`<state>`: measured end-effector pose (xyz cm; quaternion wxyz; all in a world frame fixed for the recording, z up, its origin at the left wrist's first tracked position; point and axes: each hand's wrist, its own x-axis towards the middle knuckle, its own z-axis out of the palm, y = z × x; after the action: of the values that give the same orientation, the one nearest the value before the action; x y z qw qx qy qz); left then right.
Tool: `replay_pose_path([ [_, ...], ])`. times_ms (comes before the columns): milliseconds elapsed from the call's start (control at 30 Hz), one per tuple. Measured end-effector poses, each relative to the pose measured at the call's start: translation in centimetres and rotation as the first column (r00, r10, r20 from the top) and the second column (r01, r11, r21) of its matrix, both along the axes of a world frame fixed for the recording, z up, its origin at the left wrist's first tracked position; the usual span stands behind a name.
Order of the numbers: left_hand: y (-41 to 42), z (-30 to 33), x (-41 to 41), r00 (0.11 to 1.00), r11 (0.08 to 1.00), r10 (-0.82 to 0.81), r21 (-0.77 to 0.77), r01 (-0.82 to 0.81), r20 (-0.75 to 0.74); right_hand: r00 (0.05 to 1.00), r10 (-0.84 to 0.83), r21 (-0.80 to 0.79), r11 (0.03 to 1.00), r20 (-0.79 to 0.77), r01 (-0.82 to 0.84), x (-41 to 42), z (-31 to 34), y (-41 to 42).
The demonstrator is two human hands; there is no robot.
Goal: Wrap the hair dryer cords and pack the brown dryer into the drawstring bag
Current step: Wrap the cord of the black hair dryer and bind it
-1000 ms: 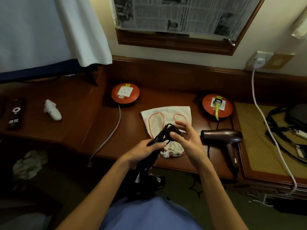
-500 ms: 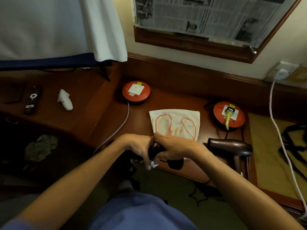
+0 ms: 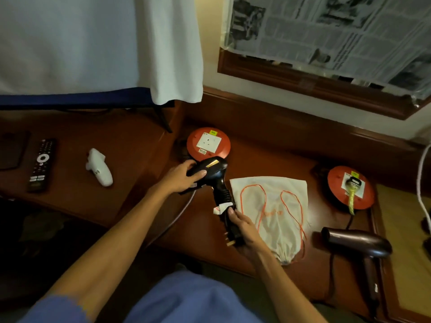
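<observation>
A black hair dryer with its cord wound round the handle hovers over the wooden desk. My left hand grips its barrel from the left. My right hand holds the black plug at the handle's lower end, prongs pointing left. The white drawstring bag with orange cord lies flat on the desk just right of my right hand. The brown dryer lies on the desk at the right, its handle toward the front edge and its cord trailing back to a socket reel.
Two round red socket reels sit on the desk, one behind the black dryer, one at right with a plug in it. A remote and a white object lie on the left shelf. A white cable hangs at the far right.
Both hands lifted the black dryer from below the desk edge up over the desk. The left hand shifted to the barrel, the right to the plug. The camera view swung left.
</observation>
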<state>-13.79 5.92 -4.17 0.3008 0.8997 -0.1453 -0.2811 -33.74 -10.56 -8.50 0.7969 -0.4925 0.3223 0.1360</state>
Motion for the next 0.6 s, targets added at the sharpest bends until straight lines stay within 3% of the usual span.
replay_pose_path([
  [100,0.3,-2.6,2.4,0.994,0.998,-0.044,-0.059,0.039,-0.099,0.996,-0.071,0.070,0.995,-0.058,0.075,1.8,-1.9,2.7],
  [300,-1.3,-6.9,6.5,0.957,0.972,-0.219,0.040,0.231,-0.190,0.984,0.038,-0.211,0.975,-0.174,-0.075,4.4,-5.6,5.9],
  [433,-1.6,-9.6,7.7,0.952,0.971,-0.208,0.069,0.228,-0.226,0.976,0.110,-0.399,0.899,-0.187,-0.178,6.0,-8.4,7.0],
  [600,-1.8,-10.6,8.8,0.965,0.972,-0.181,0.115,0.204,-0.188,0.949,0.077,-0.518,0.823,-0.306,-0.234,8.2,-10.4,8.1],
])
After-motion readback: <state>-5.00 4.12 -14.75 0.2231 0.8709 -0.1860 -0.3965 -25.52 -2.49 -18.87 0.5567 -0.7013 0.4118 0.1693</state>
